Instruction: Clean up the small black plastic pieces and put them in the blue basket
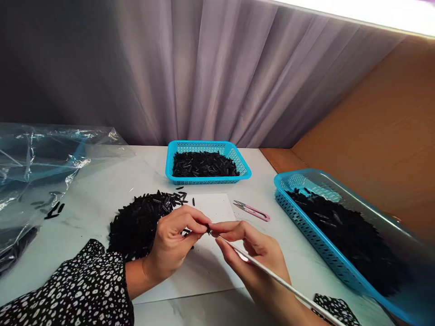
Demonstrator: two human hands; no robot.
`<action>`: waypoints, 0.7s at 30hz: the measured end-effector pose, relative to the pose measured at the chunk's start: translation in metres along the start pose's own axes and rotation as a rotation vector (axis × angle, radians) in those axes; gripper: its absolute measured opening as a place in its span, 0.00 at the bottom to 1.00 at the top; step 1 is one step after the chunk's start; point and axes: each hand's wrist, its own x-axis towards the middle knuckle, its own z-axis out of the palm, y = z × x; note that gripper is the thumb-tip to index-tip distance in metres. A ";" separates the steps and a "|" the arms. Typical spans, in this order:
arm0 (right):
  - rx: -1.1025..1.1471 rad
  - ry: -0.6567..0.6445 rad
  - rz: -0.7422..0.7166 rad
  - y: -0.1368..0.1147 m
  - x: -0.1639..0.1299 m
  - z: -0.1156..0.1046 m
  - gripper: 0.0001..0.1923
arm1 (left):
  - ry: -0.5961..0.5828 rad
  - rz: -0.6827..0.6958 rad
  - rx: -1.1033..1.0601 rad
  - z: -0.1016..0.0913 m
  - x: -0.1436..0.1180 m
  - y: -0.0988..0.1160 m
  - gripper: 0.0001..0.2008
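My left hand [176, 240] pinches a small black piece [208, 229] between thumb and fingers, above a white sheet [207, 271]. My right hand [254, 249] meets it from the right, its fingertips close against the piece. Lying in my right hand is a long thin white stick [282, 281], whose near end runs down to the lower right; the tip by the piece is too small to make out. Behind and left of my left hand is a heap of slim black pieces [132, 226], partly hidden by that hand.
A blue basket [208, 181] of black pieces stands at the back. Another blue basket [316, 249] with more sits at the right. Pink-handled thread snips [253, 211] lie between the sheet and the right basket. A clear plastic bag [41, 167] spreads over the left side.
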 end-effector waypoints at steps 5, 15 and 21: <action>-0.004 -0.014 0.022 0.000 0.001 -0.001 0.04 | -0.009 0.030 0.038 0.000 -0.001 0.002 0.10; -0.176 0.040 -0.208 0.005 -0.004 0.004 0.06 | -0.009 0.076 0.125 0.000 -0.001 0.006 0.09; -0.341 0.199 -0.544 0.020 0.003 0.013 0.09 | 0.010 -0.099 0.002 0.004 -0.002 0.005 0.08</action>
